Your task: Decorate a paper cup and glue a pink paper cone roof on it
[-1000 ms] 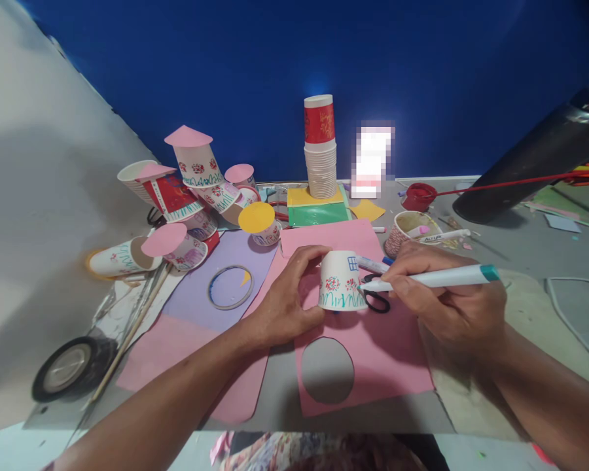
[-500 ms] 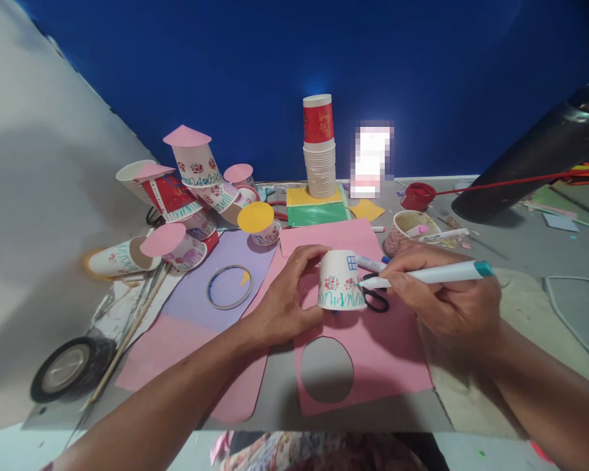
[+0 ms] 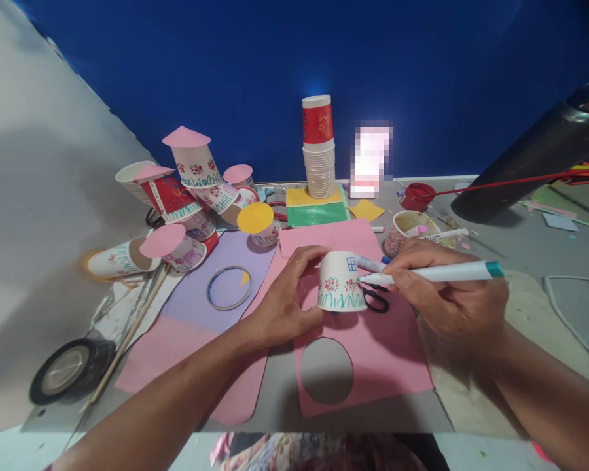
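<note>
Two bare hands work above the front half of a grey tabletop (image 3: 387,412). The left hand (image 3: 287,297) pinches an upturned white paper cup (image 3: 341,281) from its left side, thumb low and fingers high. This cup stands wide rim down over a pink paper sheet (image 3: 392,350) at the middle of the front edge; a blue window, red dotted flowers and green grass strokes mark its wall. The right hand (image 3: 446,301) pinches a slim white marker with a green end (image 3: 442,272), its tip at the cup's right side; whether it touches cannot be told. Black-handled scissors (image 3: 380,305) lie just beyond the cup.

Leftward, a thin silver-grey ring (image 3: 226,307) rests on a lilac paper sheet (image 3: 181,307). A black roll of tape (image 3: 42,386) sits at the front left corner. Near the back edge rises a tall stack of white paper cups (image 3: 320,171), topped by a red-banded cup (image 3: 317,124).
</note>
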A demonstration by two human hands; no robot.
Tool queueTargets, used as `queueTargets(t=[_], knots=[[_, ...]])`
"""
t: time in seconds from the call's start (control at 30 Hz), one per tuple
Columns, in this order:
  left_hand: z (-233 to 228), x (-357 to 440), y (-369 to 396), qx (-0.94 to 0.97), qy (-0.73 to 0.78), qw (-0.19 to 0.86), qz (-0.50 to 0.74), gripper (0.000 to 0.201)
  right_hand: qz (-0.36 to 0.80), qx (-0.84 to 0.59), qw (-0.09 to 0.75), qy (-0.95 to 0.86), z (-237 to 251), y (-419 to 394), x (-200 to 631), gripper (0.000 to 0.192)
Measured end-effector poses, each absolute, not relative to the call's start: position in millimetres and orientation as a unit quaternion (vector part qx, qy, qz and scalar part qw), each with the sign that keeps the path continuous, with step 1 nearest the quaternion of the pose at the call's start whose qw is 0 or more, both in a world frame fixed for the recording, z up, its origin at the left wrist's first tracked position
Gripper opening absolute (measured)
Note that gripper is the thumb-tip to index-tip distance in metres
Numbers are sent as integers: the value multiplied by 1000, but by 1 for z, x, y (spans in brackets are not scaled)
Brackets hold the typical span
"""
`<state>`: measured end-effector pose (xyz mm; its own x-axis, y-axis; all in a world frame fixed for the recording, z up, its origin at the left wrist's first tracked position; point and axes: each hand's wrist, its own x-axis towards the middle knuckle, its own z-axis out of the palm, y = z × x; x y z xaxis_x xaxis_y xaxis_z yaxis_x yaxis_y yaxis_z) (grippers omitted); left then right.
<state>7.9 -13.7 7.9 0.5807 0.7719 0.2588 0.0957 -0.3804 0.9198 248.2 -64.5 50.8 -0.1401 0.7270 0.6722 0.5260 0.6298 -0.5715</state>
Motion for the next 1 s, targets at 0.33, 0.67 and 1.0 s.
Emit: queueTargets(t=[0.33, 0.67, 1.0], knots=[[13, 7, -15, 780, 293, 435, 342, 76, 105, -391, 501, -765, 52, -64, 247, 16], [11, 6, -14, 787, 287, 423, 344, 75, 102, -398, 498, -764, 52, -64, 246, 18], [12, 6, -14, 789, 285, 424, 342, 75, 101, -407, 494, -762, 52, -65, 245, 18]])
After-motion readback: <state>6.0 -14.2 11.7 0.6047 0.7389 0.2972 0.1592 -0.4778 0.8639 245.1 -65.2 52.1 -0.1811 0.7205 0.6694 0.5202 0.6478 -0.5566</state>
